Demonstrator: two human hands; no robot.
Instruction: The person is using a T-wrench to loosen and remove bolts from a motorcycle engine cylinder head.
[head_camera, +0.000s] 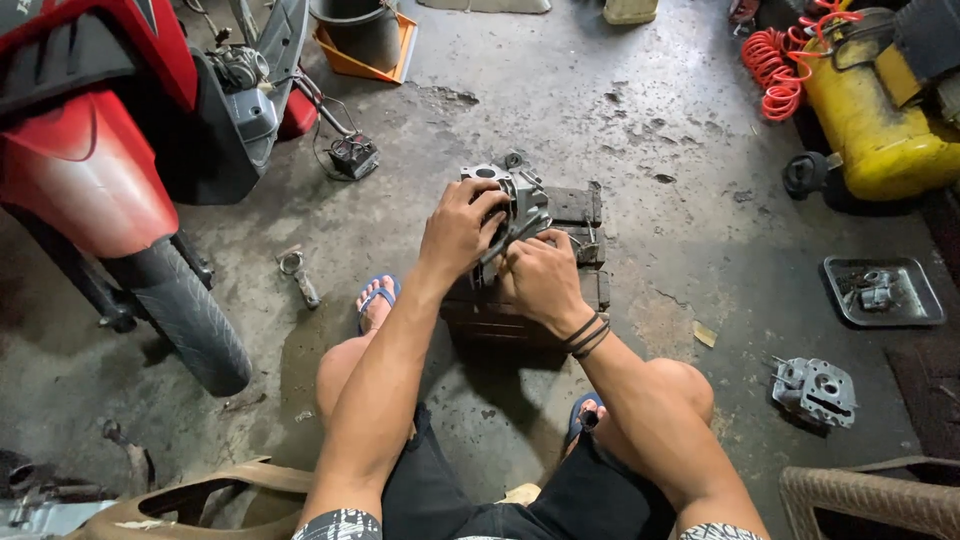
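A grey metal engine cylinder part (518, 195) stands tilted on a dark wooden block (570, 255) on the concrete floor between my feet. My left hand (460, 232) grips the part from its left side, fingers curled over the top edge. My right hand (540, 275) is closed against the part's lower right side; whether it holds a small tool is hidden by the fingers. Black bands sit on my right wrist.
A red motorcycle (100, 170) with its front tyre stands at left. A connecting rod (298, 272) lies on the floor. A metal tray (885, 290) with parts and a cylinder head (815, 390) lie at right. A yellow compressor tank (880, 110) with red coiled hose stands far right.
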